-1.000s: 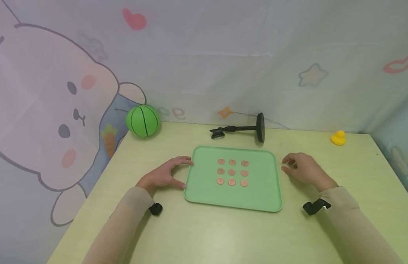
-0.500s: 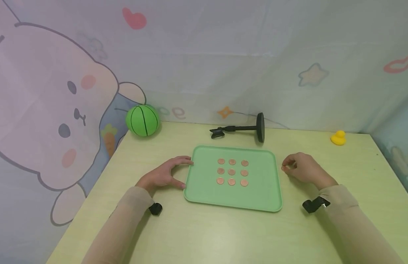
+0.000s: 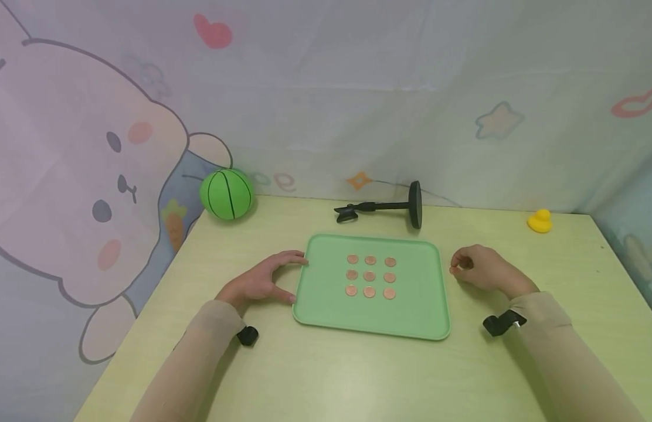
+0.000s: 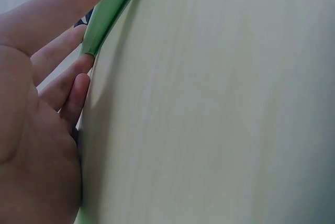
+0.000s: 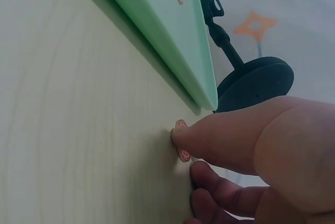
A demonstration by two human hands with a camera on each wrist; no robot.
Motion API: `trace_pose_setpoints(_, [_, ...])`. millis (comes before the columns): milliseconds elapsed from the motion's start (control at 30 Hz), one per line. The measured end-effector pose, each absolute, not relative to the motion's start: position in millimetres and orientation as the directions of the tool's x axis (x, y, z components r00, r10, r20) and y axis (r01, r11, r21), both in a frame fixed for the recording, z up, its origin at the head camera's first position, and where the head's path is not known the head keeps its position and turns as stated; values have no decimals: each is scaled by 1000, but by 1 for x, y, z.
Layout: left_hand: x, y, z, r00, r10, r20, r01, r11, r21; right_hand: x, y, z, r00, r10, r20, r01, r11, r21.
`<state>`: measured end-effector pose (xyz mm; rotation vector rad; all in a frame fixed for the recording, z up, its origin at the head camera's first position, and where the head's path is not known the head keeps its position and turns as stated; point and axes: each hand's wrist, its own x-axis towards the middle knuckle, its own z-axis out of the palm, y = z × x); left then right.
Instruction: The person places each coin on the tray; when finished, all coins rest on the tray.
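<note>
A green tray (image 3: 418, 310) lies on the table, with several copper coins (image 3: 369, 276) set out in three rows of three at its middle. My left hand (image 3: 260, 278) is at the tray's left side, thumb and fingers spread. In the left wrist view its fingers touch the tray's rim (image 4: 107, 17). Just off the tray's right edge, my right hand (image 3: 483, 269) pinches a copper coin (image 5: 184, 154) low over the table. The right wrist view shows the thumb (image 5: 220, 135) covering the middle of this coin, which stands on edge.
Behind the tray a black stand (image 3: 391, 206) with a round base lies on its side. A green ball (image 3: 227, 194) sits at the back left. At the back right is a yellow rubber duck (image 3: 540, 221). A printed cloth (image 3: 315, 117) hangs behind the table.
The right thumb and fingers, slightly apart a second ago, have come together on a coin beside the tray. The left hand, the tray and its coins have stayed in place.
</note>
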<state>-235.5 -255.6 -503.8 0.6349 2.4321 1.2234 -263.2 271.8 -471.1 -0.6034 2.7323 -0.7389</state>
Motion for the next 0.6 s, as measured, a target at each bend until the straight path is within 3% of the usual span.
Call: trace_pose_setpoints(600, [-233, -254, -502, -845, 522, -118, 206, 521, 828, -263, 271, -471, -876, -465, -125, -344, 785, -515])
